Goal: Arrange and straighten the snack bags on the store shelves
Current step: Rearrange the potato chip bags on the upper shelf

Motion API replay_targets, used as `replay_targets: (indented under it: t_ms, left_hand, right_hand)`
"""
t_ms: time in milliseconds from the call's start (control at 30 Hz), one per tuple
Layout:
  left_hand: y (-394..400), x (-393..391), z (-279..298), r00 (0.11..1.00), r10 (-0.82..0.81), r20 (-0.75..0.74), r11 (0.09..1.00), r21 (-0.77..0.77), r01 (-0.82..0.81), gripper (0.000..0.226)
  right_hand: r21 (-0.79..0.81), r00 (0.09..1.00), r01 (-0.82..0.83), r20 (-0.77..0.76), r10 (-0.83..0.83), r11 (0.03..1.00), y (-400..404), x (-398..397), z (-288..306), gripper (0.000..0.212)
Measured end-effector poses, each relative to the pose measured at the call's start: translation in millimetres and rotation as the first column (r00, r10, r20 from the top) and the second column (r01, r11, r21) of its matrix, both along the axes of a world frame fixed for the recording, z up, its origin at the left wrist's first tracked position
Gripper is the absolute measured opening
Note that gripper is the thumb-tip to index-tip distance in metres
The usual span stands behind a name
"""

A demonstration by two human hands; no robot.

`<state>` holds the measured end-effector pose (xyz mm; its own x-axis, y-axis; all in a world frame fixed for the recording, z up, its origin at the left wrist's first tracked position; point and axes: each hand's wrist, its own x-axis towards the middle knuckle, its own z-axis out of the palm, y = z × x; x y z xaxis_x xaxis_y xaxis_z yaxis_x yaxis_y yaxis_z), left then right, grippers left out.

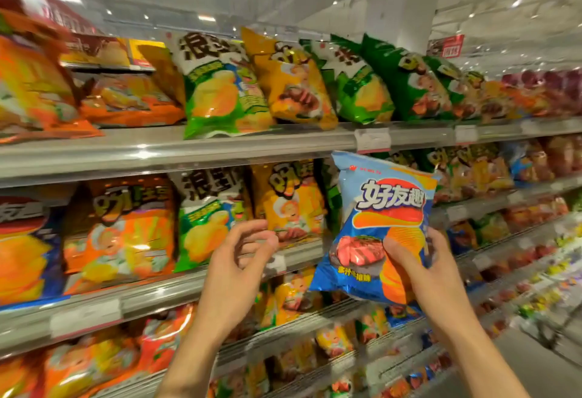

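My right hand [422,265] grips a blue chip bag [378,208] by its lower right part, thumb across the front. The bag is upright, lifted in front of the second shelf. My left hand [242,252] hovers to its left with loosely curled fingers and holds nothing, just in front of a yellow bag [289,202] on the second shelf. A green and white bag [208,218] stands to the left of that one.
The top shelf [220,142] carries leaning green, yellow and orange bags, one green bag [220,92] overhanging its edge. Orange bags [126,224] fill the second shelf's left. Lower shelves [315,328] hold several smaller bags. Price tags [373,139] clip onto the rails. The aisle floor [516,363] lies at lower right.
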<state>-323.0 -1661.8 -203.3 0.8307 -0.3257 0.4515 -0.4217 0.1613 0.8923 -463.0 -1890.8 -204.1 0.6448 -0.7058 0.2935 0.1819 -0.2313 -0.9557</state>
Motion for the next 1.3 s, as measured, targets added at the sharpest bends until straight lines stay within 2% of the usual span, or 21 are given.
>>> replay_targets:
  t_ms: [167,433,567,833,900,1067,1133,1233,1267,1300]
  left_hand:
    - [-90,-28,3,1.0,-0.025,0.02,0.999,0.042,0.024,0.02]
    - [-205,-42,16,0.996,-0.071,0.049,0.994,0.082,0.067,0.02]
    - [-255,-28,28,0.992,-0.107,0.074,0.991,0.089,0.1,0.02]
    - [-357,4,44,0.989,-0.132,0.071,0.991,0.042,0.13,0.018]
    - [-383,12,49,0.987,-0.135,0.085,0.991,0.034,0.133,0.019]
    - [-437,23,51,0.985,-0.147,0.087,0.989,0.049,0.143,0.022]
    - [-458,24,52,0.984,-0.151,0.094,0.987,0.064,0.145,0.021]
    - [-491,22,54,0.985,-0.134,0.107,0.989,0.079,0.126,0.022]
    - [-502,21,54,0.986,-0.126,0.113,0.99,0.082,0.117,0.024]
    - [-513,20,54,0.986,-0.116,0.121,0.99,0.088,0.106,0.025]
  right_hand:
    - [0.025,0.998,0.049,-0.05,-0.048,0.998,-87,-44,1,0.082]
    - [0.06,0.992,0.117,-0.054,-0.114,0.991,-198,-63,-4,0.113]
    - [0.052,0.992,0.117,-0.047,-0.114,0.992,-246,-54,1,0.085]
    - [0.022,0.997,0.065,-0.05,-0.064,0.998,-348,-29,11,0.092]
    - [-0.009,0.999,0.049,-0.01,-0.049,0.999,-375,-21,14,0.076]
    - [-0.027,0.999,0.044,0.031,-0.043,0.999,-428,-6,21,0.049]
    - [-0.008,0.999,0.036,0.023,-0.036,0.999,-452,-1,20,0.058]
    - [-0.008,0.999,0.032,0.026,-0.032,0.999,-490,2,19,0.093]
    - [0.002,0.999,0.019,0.032,-0.019,1.0,-503,2,20,0.097]
    - [-0.006,0.999,0.008,0.047,-0.007,1.0,-516,3,23,0.092]
